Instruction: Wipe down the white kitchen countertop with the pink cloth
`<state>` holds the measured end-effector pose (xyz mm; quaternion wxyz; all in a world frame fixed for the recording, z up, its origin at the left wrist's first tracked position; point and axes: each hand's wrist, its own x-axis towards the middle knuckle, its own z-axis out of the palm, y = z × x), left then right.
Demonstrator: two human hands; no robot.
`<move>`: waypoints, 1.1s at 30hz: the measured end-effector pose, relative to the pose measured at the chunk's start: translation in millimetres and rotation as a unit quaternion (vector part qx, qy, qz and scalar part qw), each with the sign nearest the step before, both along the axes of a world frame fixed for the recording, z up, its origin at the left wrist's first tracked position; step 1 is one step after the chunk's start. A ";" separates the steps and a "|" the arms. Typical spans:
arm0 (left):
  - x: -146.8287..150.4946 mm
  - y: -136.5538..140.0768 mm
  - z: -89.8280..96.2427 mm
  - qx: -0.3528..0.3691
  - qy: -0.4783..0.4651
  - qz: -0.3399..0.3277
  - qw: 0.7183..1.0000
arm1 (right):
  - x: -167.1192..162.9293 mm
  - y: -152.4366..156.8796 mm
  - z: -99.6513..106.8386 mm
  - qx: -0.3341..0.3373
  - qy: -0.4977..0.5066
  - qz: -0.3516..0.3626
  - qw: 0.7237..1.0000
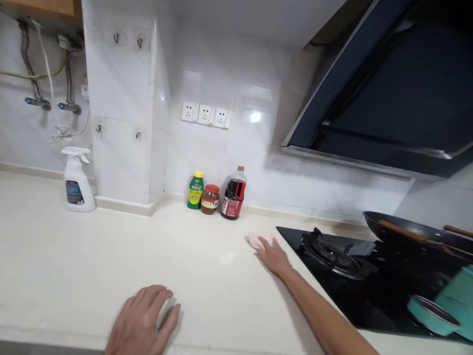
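My right hand (271,255) reaches forward over the white countertop (207,276), pressing a pale pinkish cloth (254,238) against it beside the stove's left edge. Motion blurs the cloth a little, and the fingers cover part of it. Near the counter's front edge is my left hand (146,320), thumb apart from its curved fingers and nothing in it. Against the back wall, beyond the cloth, stand a green bottle with a yellow cap (195,190), a red-lidded jar (210,199) and a large bottle of dark sauce (233,195).
A white spray bottle (78,182) stands at the left by the wall pillar. On the right are a black gas stove (314,266), a wok (406,231) and a teal pot (432,315). A dark range hood (388,98) slants overhead. Wall sockets (205,115) sit above the bottles.
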<state>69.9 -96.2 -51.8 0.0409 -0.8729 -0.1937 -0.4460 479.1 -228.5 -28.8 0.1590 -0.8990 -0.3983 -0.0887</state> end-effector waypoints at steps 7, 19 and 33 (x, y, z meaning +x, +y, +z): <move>-5.6 1.4 0.0 0.001 -0.005 0.019 1.000 | -163.9 75.8 -0.7 -0.023 0.032 0.262 0.964; -6.6 2.8 -0.3 -0.009 0.017 0.015 1.000 | -30.7 9.1 -2.3 0.002 -0.001 0.204 0.979; -6.5 2.2 4.1 -0.062 0.054 0.042 0.996 | 39.8 -95.0 -17.0 -0.026 -0.026 0.018 0.999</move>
